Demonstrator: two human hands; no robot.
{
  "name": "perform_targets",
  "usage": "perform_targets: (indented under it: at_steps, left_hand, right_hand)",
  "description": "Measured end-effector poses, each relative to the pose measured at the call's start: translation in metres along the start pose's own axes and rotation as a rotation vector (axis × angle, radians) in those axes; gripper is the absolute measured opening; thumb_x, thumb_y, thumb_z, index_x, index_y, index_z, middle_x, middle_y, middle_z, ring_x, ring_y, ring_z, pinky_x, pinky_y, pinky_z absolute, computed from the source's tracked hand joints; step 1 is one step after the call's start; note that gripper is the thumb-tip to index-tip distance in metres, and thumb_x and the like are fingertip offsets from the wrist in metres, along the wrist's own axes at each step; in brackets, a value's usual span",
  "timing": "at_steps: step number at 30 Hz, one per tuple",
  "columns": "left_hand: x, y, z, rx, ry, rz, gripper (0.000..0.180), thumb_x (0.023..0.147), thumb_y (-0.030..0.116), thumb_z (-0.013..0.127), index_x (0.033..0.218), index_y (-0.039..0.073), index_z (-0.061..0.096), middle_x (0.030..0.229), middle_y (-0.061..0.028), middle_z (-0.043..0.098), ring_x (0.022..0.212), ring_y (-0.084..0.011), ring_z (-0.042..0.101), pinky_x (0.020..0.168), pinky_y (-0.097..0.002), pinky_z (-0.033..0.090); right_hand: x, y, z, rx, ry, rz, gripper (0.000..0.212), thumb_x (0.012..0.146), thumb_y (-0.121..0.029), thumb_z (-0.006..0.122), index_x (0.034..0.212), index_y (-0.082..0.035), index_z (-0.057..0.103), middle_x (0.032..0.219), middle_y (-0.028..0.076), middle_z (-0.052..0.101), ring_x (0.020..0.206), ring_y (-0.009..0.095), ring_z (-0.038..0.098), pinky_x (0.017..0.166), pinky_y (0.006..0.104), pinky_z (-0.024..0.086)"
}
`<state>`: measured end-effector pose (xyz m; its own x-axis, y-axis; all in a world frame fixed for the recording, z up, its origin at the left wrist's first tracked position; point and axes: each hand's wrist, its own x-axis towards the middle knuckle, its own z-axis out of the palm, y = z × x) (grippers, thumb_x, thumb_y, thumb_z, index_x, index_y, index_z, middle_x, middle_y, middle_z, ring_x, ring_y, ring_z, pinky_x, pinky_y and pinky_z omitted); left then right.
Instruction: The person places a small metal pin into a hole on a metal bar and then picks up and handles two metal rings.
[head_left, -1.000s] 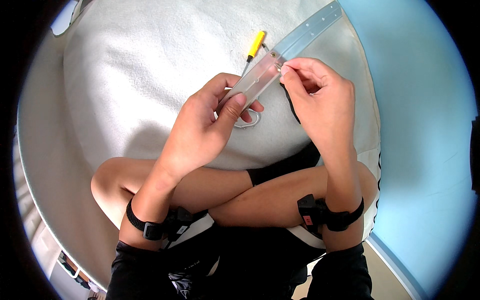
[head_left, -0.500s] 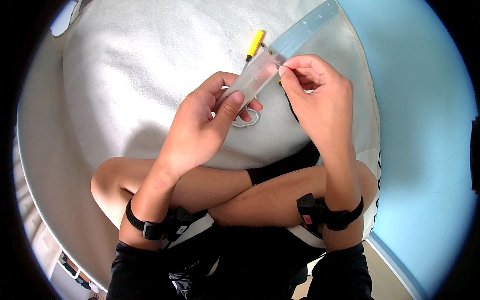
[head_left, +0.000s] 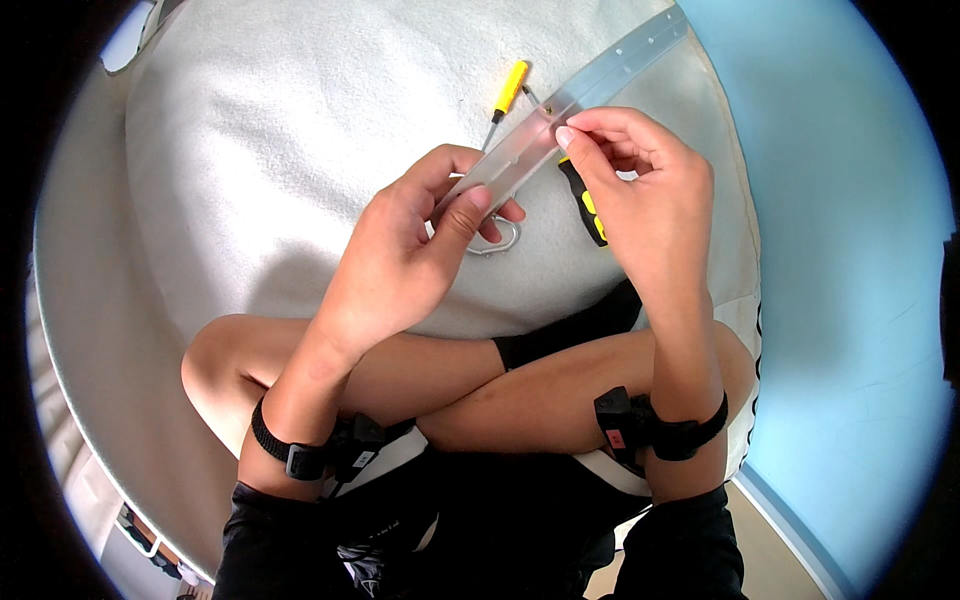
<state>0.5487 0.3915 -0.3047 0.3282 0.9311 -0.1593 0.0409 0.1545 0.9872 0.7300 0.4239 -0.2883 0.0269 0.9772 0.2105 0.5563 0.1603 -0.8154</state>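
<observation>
A long translucent plastic strip [head_left: 520, 150] slants up to the right above the blanket. My left hand [head_left: 400, 235] is closed round its lower end, thumb on top and fingertips showing beyond the edge. A small brass-coloured screw head [head_left: 548, 110] sits at the strip's middle. Beside it, my right hand [head_left: 645, 185] is closed in a pinch against the strip's right edge; whatever lies between thumb and forefinger is too small to name. A black and yellow screwdriver [head_left: 583, 200] lies partly hidden behind the right hand. Past the strip's left side lies a slim yellow-handled screwdriver [head_left: 511, 88].
A silvery metal loop [head_left: 500, 238] rests under the left fingertips, partly covered. All this is on a whitish fleecy blanket [head_left: 300, 140]. The light blue wall [head_left: 840, 220] rises close on the right. My crossed legs [head_left: 540, 395] border the near side.
The strip has shifted slightly up and to the right. My right hand has moved a little rightward, and more of the black and yellow screwdriver's handle shows.
</observation>
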Motion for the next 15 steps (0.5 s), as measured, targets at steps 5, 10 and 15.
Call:
perform_targets:
  at_steps: [5,10,15]
  left_hand:
    - [-0.0005,0.0008,-0.0001,-0.052,-0.008,-0.035,0.018,0.099,0.012,0.047,0.111,-0.001,0.053,0.094,-0.0088,0.067,0.082,-0.0106,0.058,0.079,-0.0256,0.046]
    - [0.0007,-0.0009,-0.0009,-0.111,-0.021,-0.046,0.019,0.099,0.012,0.046,0.111,-0.001,0.052,0.095,-0.0087,0.067,0.083,-0.0107,0.058,0.079,-0.0259,0.046]
    - [-0.0001,-0.0005,0.0007,-0.094,-0.037,-0.043,0.019,0.099,0.012,0.046,0.112,-0.002,0.051,0.095,-0.009,0.067,0.082,-0.0112,0.057,0.079,-0.026,0.046]
  right_hand:
    - [0.0013,-0.003,0.0,0.043,0.026,0.025,0.009,0.079,-0.009,0.071,0.084,-0.001,0.069,0.073,0.01,0.068,0.061,0.016,0.065,0.058,0.0254,0.051]
    - [0.0012,0.0014,-0.0017,0.022,0.004,-0.005,0.013,0.079,-0.011,0.073,0.086,-0.001,0.069,0.075,0.009,0.069,0.061,0.015,0.065,0.058,0.0254,0.05]
    - [0.0021,0.0024,-0.0005,0.046,0.045,0.018,0.015,0.08,-0.014,0.072,0.087,-0.002,0.068,0.074,0.007,0.068,0.061,0.014,0.063,0.057,0.0244,0.049]
